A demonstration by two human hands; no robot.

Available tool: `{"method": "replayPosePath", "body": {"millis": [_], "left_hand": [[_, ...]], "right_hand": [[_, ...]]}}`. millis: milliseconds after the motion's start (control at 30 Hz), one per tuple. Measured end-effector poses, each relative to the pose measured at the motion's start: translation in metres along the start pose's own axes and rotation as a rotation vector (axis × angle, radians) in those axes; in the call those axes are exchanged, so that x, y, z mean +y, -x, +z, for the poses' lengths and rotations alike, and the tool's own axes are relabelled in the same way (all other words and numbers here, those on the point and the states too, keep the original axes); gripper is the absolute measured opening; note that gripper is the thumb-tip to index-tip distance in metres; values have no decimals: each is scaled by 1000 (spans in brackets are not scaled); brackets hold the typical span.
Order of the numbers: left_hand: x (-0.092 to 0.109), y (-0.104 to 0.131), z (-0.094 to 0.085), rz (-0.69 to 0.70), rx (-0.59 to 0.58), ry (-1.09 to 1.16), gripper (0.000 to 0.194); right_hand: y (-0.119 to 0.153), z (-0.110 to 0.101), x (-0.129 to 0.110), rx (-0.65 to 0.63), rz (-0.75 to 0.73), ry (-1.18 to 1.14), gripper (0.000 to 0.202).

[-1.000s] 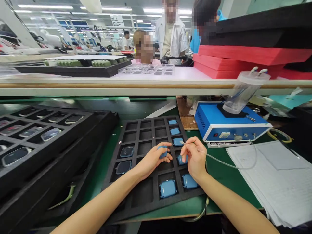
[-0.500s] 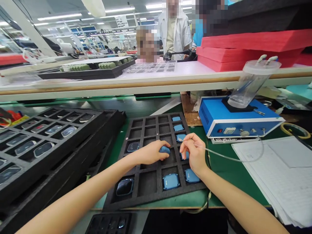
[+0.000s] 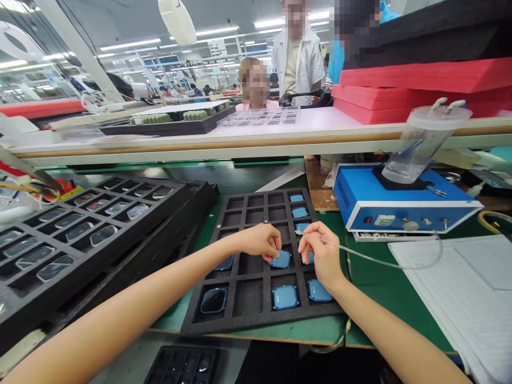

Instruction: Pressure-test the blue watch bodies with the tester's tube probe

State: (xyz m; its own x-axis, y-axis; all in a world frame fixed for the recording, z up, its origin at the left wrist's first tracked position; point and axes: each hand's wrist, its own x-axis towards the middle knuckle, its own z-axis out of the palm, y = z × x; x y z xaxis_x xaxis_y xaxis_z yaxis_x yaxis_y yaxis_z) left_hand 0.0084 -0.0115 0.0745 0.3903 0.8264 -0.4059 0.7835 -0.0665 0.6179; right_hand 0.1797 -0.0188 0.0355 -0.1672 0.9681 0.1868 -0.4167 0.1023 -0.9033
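My left hand (image 3: 262, 241) is over the black foam tray (image 3: 248, 320), its thumb and fingers pinching the left edge of a blue watch case (image 3: 282, 260) in a compartment. My right hand (image 3: 323, 250), closed above the tray's right column, holds the end of a clear thin tube (image 3: 372, 257); a small pale tip points left from the fingers. Below the left hand, another blue watch case (image 3: 285, 297) lies back side up. A watch case with its dark glass face up (image 3: 214, 301) sits in the front left compartment. My right hand partly hides a case under it.
A blue machine (image 3: 404, 197) with a clear cylinder (image 3: 416, 138) stands at right, beside papers (image 3: 452, 277). Stacked foam trays (image 3: 120, 245) of glass-faced parts are at left. A white shelf (image 3: 256, 140) crosses behind, with red foam blocks (image 3: 408, 85). People are beyond it.
My left hand has tipped the blue watch case from a steep tilt to lying nearly flat, back side up, in the compartment. The right hand has barely moved. The view has shifted slightly left.
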Motion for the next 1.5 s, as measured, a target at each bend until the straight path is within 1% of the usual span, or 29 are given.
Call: {"method": "replayPosePath", "body": {"millis": [33, 100, 167, 300, 367, 400, 467, 500, 567, 600, 633, 667, 733, 833, 967, 1067, 1167, 1233, 1267, 1300, 1333, 1367, 1400, 1433, 1500], "left_hand": [[-4, 2, 4, -10, 29, 9, 8], [-10, 6, 13, -16, 94, 2, 13], [-10, 10, 20, -12, 149, -45, 16], [4, 19, 35, -5, 289, -257, 13], [11, 26, 37, -11, 341, -365, 14], [11, 31, 34, -24, 361, -410, 15], [6, 42, 21, -80, 400, -484, 18], [-1, 48, 11, -128, 435, -520, 21], [-18, 58, -12, -231, 472, -576, 18], [-28, 62, -22, -256, 445, -590, 14], [-37, 65, -30, -254, 406, -595, 14], [-45, 66, -35, -244, 371, -597, 19], [-58, 67, -39, -231, 330, -599, 28], [-67, 62, -34, -253, 336, -611, 35], [-71, 55, -28, -271, 369, -604, 42], [-69, 56, -33, -264, 421, -568, 38], [-61, 62, -40, -212, 489, -482, 32], [-53, 65, -39, -139, 529, -389, 36], [-48, 65, -36, -67, 557, -281, 41], [-42, 63, -31, 28, 586, -131, 45], [-37, 59, -24, 151, 615, 86, 48], [-32, 55, -16, 273, 623, 316, 50], [-27, 49, -9, 366, 607, 512, 51], [-23, 43, -1, 429, 578, 673, 51], [-17, 31, 13, 482, 523, 866, 51]], "right_hand": [[0, 0, 0, -5, 2, 1, 4], [1, 0, 1, -14, 6, 6, 5], [1, 0, 1, -23, 10, 12, 5], [1, -1, 3, -38, 22, 23, 4], [0, -1, 3, -40, 30, 28, 5], [0, -1, 4, -40, 35, 29, 5], [-1, -1, 4, -40, 42, 26, 5], [-1, -1, 4, -41, 45, 22, 4], [-1, -1, 5, -45, 49, 14, 4], [-1, -1, 5, -49, 52, 12, 4], [-1, -1, 5, -50, 53, 13, 4], [-1, -1, 5, -52, 53, 14, 4], [-1, -1, 5, -55, 49, 15, 4], [-1, -2, 6, -58, 43, 11, 3], [-1, -2, 6, -65, 46, 14, 3], [-1, -1, 6, -65, 48, 13, 4], [-1, 0, 5, -60, 43, -1, 4], [0, 0, 4, -74, 26, -15, 4], [1, 0, 4, -85, 12, -22, 4], [2, 0, 3, -100, -4, -28, 5], [3, 0, 3, -117, -21, -32, 5], [4, -1, 2, -136, -38, -33, 5], [5, -1, 2, -154, -55, -33, 6], [6, -1, 2, -171, -70, -32, 7], [8, -2, 1, -195, -94, -31, 8]]}}
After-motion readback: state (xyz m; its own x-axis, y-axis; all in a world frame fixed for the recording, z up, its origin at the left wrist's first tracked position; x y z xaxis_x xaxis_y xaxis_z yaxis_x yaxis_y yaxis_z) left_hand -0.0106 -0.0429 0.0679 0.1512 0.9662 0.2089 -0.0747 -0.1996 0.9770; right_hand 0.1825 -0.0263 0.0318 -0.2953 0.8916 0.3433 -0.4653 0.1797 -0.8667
